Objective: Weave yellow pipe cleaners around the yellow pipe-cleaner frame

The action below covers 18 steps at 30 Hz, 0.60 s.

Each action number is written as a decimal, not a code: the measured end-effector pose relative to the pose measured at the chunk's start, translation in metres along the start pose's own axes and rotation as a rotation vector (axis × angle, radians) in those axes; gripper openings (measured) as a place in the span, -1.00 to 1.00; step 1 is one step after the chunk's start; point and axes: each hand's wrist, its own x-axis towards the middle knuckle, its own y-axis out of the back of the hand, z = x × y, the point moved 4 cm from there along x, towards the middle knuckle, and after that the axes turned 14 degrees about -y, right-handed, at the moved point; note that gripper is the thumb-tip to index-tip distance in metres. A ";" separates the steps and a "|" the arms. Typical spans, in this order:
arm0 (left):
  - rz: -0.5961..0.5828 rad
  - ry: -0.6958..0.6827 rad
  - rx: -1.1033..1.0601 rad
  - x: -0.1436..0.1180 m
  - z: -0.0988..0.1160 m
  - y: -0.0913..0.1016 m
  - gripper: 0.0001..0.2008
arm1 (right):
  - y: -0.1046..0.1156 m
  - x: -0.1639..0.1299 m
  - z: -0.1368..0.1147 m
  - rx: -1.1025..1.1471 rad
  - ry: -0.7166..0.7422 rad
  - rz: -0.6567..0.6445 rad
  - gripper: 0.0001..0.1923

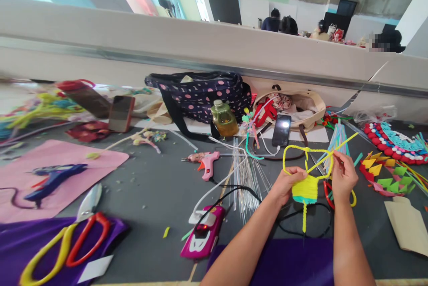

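Note:
A yellow pipe-cleaner craft (303, 189) with a wrapped body, a teal band along its lower edge, a twisted stem below and two open loops above is pinched in my left hand (287, 183) at its upper left side. My right hand (344, 176) closes on a yellow pipe cleaner (347, 142) that runs slantwise across the right loop, its free end sticking out past the fingers. Both hands are above the dark table. Partly hidden behind my right wrist are scissors (328, 194) with red and yellow handles.
Left are large scissors (80, 228) and a blue glue gun (55, 181). A pink glue gun (205, 163), a magenta power strip (204, 234) and wires (245, 183) lie nearer. Behind stand a bottle (224, 121), a patterned bag (203, 96) and a phone (281, 130).

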 end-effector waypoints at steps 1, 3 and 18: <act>-0.004 0.002 -0.006 0.000 0.001 -0.001 -0.70 | 0.000 0.000 -0.001 -0.025 0.037 -0.006 -0.81; -0.012 0.005 -0.014 -0.001 0.002 -0.002 -0.70 | -0.001 -0.002 -0.003 -0.065 0.084 0.001 -0.82; -0.064 0.027 -0.010 -0.004 0.003 -0.007 -0.70 | 0.002 -0.005 -0.016 -0.290 0.258 0.079 -0.62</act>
